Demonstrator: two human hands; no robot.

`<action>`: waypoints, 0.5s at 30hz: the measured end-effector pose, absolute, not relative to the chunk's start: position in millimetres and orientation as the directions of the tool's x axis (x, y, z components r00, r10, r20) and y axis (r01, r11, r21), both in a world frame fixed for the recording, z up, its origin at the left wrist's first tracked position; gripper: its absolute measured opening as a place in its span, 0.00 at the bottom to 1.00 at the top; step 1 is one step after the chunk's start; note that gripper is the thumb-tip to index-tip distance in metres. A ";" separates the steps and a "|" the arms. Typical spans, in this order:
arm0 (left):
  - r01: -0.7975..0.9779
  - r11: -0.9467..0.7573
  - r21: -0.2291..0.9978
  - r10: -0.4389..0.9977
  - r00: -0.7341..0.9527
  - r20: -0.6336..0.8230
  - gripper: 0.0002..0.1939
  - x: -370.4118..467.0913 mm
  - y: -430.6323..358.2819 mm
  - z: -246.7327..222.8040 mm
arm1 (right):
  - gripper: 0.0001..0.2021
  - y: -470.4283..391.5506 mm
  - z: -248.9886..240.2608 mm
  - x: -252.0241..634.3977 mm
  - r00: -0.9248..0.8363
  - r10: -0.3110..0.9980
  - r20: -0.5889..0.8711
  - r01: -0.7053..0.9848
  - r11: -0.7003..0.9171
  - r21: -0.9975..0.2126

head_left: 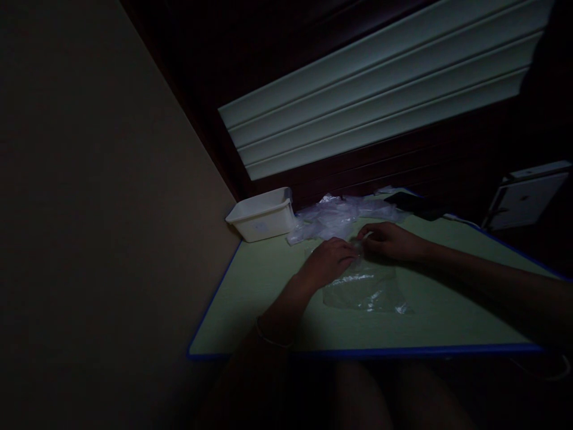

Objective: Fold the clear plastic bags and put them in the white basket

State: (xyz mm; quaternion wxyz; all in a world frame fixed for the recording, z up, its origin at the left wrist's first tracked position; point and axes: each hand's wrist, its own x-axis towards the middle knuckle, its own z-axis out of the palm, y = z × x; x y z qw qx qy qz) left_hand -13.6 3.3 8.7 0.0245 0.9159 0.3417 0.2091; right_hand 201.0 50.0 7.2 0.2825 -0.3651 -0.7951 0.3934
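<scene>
A clear plastic bag (369, 292) lies flat on the light green table, its lower part catching glints of light. My left hand (329, 261) rests at the bag's upper left, with its fingers closed together on the plastic. Close beside it, my right hand (390, 240) is closed in a pinch at the bag's top, where a small pale bit shows at the fingertips. The hands nearly meet there, and dim light hides the exact grip. Just behind them is a heap of clear plastic packets (335, 214).
A white plastic bin (262, 216) stands at the table's back left corner by the wall. A dark flat item (416, 204) lies at the back right. The table (250, 298) has a blue edge. A white-framed object (526, 197) stands beyond its right side.
</scene>
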 end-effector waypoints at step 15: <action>0.553 -0.777 0.301 0.629 0.697 0.344 0.13 -13.5 -8.8 11.9 | 0.15 77.4 10.9 228.4 -0.175 0.846 0.503 0.590 0.500 -0.635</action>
